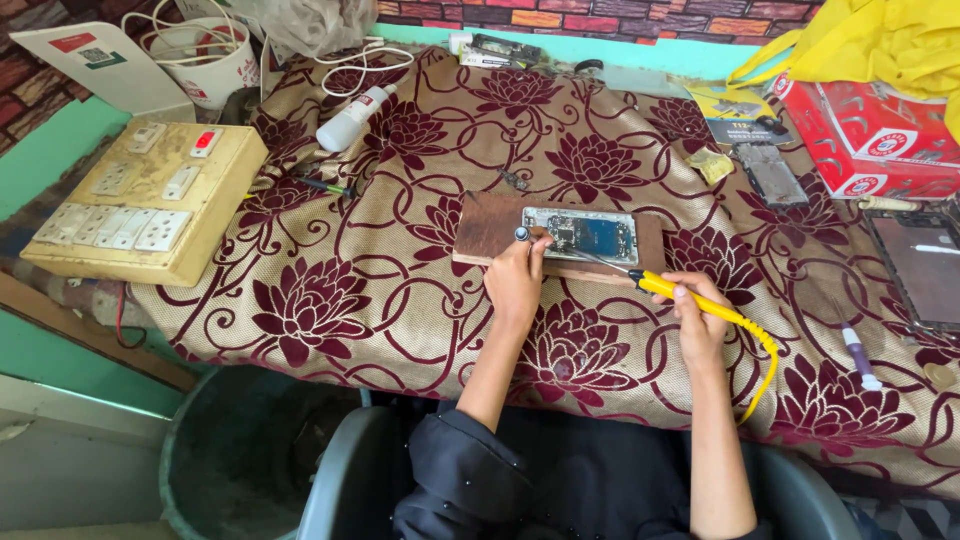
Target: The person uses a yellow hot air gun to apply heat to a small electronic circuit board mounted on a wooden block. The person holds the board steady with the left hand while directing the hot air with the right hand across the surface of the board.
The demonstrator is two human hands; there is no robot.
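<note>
While the right hand [697,318] is closed around the yellow soldering iron [690,298], its thin tip reaches to the open phone [581,234] lying on a wooden board [480,228] in the middle of the desk [380,300]. The left hand [515,280] pinches a small tool by the phone's corner. I think the phone's inside is thin and breaks easily, so hold its edges. A white bottle [352,118], a switch board [150,195] and a red box [870,135] sit well apart.

Brick-pattern wall [640,15] w/ teal trim, floral maroon-gold tablecloth [380,300], grey chair [340,480], daylight.
</note>
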